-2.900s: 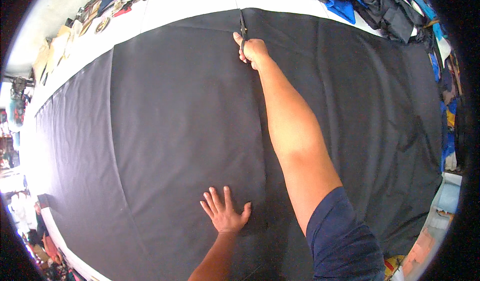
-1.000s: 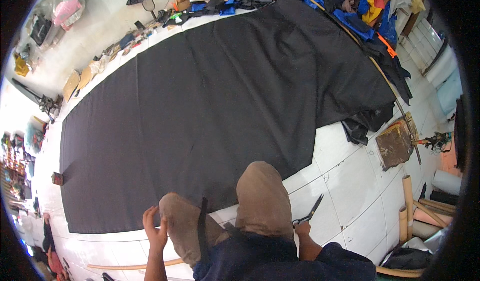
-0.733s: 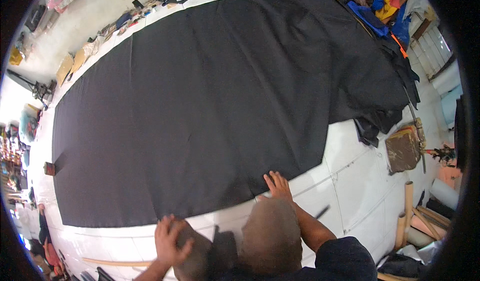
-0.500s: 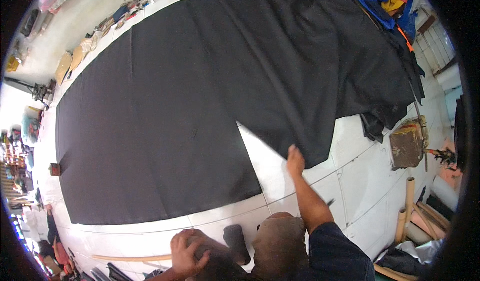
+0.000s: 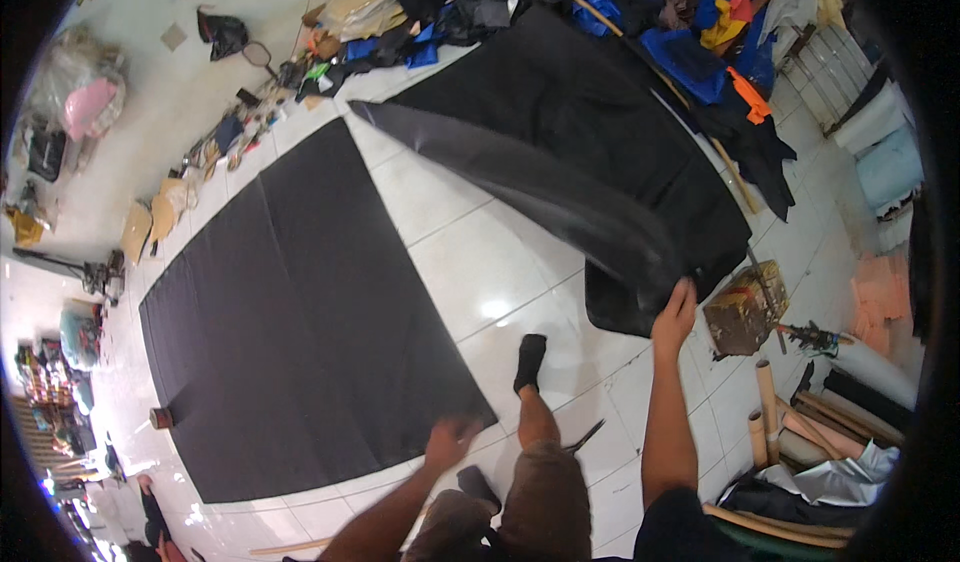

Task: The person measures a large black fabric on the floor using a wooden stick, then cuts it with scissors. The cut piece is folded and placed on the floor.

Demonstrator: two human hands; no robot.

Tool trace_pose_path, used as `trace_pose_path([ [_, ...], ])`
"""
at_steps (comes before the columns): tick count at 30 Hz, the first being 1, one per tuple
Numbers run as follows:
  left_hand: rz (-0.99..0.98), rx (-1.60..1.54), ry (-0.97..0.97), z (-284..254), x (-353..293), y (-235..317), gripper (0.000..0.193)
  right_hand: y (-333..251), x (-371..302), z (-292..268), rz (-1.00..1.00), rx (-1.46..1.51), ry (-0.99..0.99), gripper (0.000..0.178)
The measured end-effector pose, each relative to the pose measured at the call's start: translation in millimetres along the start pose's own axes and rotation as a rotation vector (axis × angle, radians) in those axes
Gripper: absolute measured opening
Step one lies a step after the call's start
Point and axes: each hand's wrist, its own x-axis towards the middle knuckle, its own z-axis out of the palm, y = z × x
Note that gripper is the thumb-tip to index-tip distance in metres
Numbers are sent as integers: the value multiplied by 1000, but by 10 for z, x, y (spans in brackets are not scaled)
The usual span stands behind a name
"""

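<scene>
A large sheet of black fabric (image 5: 300, 342) lies flat on the white tiled floor at the left. Another piece of black fabric (image 5: 600, 112) is at the right, its near edge lifted and folded over. My right hand (image 5: 677, 312) is closed on that folded edge by its near corner. Over the near right corner of the flat sheet is my left hand (image 5: 452, 442), its fingers smeared by motion; whether it touches the fabric I cannot make out. Bare tiles show in a wedge between the two pieces.
A small tin-like weight (image 5: 160, 418) sits on the sheet's left edge. A dark slender tool (image 5: 585, 437) lies beside my leg. At the right stand a worn brown block (image 5: 742, 307) and cardboard tubes (image 5: 765, 412). Scraps of coloured cloth (image 5: 700, 52) pile up at the far side.
My right hand has pulled the right piece of fabric away to the right, widening the gap to its far end. My left hand has left my knee, and I have stepped forward.
</scene>
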Motion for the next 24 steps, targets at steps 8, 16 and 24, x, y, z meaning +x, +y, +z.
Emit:
trace_pose_path([
  [8,-277,-567,-164,-1170,2122,3308,65,-943,-709,-953,-486,-19,-879,41],
  [16,-44,-745,-24,-1013,1689,3604,46,-2078,49,-548,11,-87,-1019,86],
  [24,-51,-1468,-494,-2250,1916,4004,42,-3194,-48,-277,-6,-182,-541,37],
])
